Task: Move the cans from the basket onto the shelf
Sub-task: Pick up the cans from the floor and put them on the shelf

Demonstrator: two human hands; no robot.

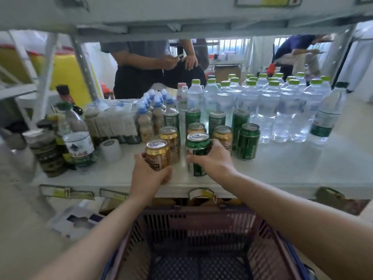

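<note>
My left hand [148, 174] grips a gold can [158, 153] at the front of the pale shelf [282, 178]. My right hand [214, 158] is wrapped around a green can [196, 150] just to its right, standing on the shelf. Behind them stand more gold cans [170, 138] and green cans [248, 141] in rows. The dark red basket [193, 235] sits below, directly under my forearms, and its visible mesh floor shows no cans.
Many water bottles [268, 110] with green caps fill the back right of the shelf. Small milky bottles [145, 120], a wrapped pack, sauce bottles [48, 146] and a white roll [111, 150] crowd the left. A person [145, 63] stands behind the shelf. An upper shelf hangs overhead.
</note>
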